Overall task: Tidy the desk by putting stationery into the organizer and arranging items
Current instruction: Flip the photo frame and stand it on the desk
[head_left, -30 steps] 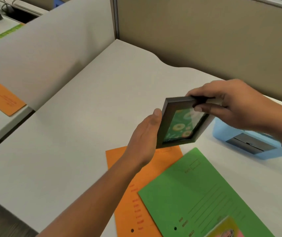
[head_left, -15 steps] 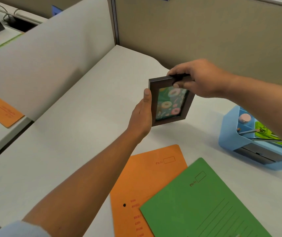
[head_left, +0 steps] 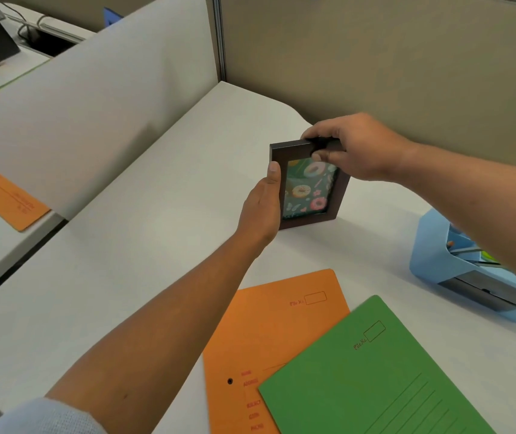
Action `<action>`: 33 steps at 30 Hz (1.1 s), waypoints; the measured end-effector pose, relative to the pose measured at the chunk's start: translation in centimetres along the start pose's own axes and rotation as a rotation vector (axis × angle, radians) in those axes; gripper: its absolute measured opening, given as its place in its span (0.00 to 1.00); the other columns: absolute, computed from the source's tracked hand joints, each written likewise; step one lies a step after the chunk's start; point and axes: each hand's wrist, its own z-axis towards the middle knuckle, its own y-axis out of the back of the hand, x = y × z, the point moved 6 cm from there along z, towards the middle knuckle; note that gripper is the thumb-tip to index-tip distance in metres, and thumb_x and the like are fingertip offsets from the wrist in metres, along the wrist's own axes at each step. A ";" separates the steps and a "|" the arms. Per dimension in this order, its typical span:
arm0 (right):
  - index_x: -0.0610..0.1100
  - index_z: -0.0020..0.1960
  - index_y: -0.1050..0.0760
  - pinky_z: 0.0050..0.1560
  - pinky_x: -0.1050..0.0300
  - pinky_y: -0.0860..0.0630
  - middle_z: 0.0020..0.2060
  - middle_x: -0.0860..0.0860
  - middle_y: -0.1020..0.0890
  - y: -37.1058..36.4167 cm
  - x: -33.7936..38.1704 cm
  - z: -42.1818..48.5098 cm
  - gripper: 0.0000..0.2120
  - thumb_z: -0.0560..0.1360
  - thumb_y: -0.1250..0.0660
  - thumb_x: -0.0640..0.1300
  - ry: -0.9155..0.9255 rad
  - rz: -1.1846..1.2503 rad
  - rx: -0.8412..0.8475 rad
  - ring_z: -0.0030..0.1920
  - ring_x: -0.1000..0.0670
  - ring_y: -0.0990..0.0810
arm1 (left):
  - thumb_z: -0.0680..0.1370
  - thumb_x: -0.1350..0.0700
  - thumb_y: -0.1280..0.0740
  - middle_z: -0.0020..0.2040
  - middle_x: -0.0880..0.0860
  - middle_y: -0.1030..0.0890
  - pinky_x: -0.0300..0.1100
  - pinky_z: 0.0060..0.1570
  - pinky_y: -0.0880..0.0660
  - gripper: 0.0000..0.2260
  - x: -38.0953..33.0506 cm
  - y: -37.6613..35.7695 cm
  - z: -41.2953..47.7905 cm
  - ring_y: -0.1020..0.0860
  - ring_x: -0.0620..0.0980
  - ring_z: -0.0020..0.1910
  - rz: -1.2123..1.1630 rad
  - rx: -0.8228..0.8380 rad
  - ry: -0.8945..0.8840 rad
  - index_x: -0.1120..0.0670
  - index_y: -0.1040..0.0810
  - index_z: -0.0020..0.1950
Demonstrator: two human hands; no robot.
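A small dark brown picture frame (head_left: pixel 308 186) with a doughnut print stands upright on the white desk (head_left: pixel 144 239), its bottom edge touching the surface. My left hand (head_left: pixel 261 211) grips its left side, thumb on the front edge. My right hand (head_left: pixel 356 148) pinches its top right corner from above. A light blue desk organizer (head_left: pixel 432 264) sits to the right, partly hidden by my right forearm, with pens and small items inside.
An orange file folder (head_left: pixel 269 333) lies flat near me, overlapped by a green folder (head_left: pixel 375 380). Beige cubicle partitions (head_left: pixel 375 57) close the back and left. Another orange folder (head_left: pixel 3 195) lies on the neighbouring desk.
Both hands carried the frame away from me toward the back of the desk, turned it upright and lowered it until its bottom edge met the surface.
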 end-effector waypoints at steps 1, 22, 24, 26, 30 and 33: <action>0.51 0.63 0.24 0.59 0.51 0.25 0.55 0.53 0.18 0.0 0.0 0.1 0.15 0.78 0.33 0.42 0.001 -0.016 -0.002 0.56 0.51 0.23 | 0.77 0.33 0.57 0.60 0.46 0.23 0.33 0.46 0.30 0.28 0.0 0.0 0.0 0.24 0.45 0.56 0.000 0.003 -0.003 0.44 0.29 0.66; 0.54 0.59 0.25 0.60 0.45 0.30 0.53 0.55 0.20 -0.6 0.0 0.9 0.16 0.72 0.34 0.45 -0.034 -0.141 -0.137 0.55 0.49 0.23 | 0.73 0.29 0.57 0.65 0.48 0.24 0.37 0.54 0.28 0.34 1.2 0.2 1.0 0.25 0.48 0.61 0.005 -0.012 -0.011 0.45 0.31 0.70; 0.54 0.60 0.25 0.60 0.47 0.31 0.53 0.55 0.20 -0.6 0.0 0.8 0.16 0.72 0.34 0.46 -0.033 -0.155 -0.142 0.56 0.49 0.24 | 0.70 0.27 0.58 0.66 0.49 0.24 0.41 0.58 0.27 0.37 1.3 0.2 1.0 0.25 0.49 0.63 0.012 -0.013 -0.015 0.45 0.31 0.70; 0.55 0.60 0.25 0.59 0.48 0.32 0.53 0.55 0.20 -0.6 -0.1 0.8 0.16 0.72 0.33 0.46 -0.038 -0.168 -0.150 0.56 0.49 0.24 | 0.70 0.27 0.58 0.66 0.49 0.24 0.43 0.60 0.27 0.38 1.3 0.3 0.9 0.25 0.49 0.63 0.012 -0.015 -0.013 0.45 0.31 0.70; 0.55 0.60 0.26 0.59 0.48 0.33 0.54 0.55 0.20 -0.6 -0.1 0.6 0.16 0.73 0.33 0.47 -0.041 -0.192 -0.154 0.57 0.49 0.24 | 0.71 0.28 0.58 0.66 0.49 0.24 0.40 0.56 0.29 0.37 1.2 0.3 0.7 0.25 0.49 0.63 0.018 -0.011 -0.006 0.45 0.32 0.71; 0.55 0.60 0.26 0.59 0.48 0.35 0.54 0.55 0.20 -0.5 -0.1 0.5 0.16 0.73 0.32 0.48 -0.042 -0.207 -0.160 0.57 0.49 0.25 | 0.72 0.28 0.58 0.67 0.49 0.25 0.40 0.56 0.29 0.36 1.1 0.4 0.8 0.25 0.49 0.63 0.028 -0.022 -0.001 0.45 0.32 0.71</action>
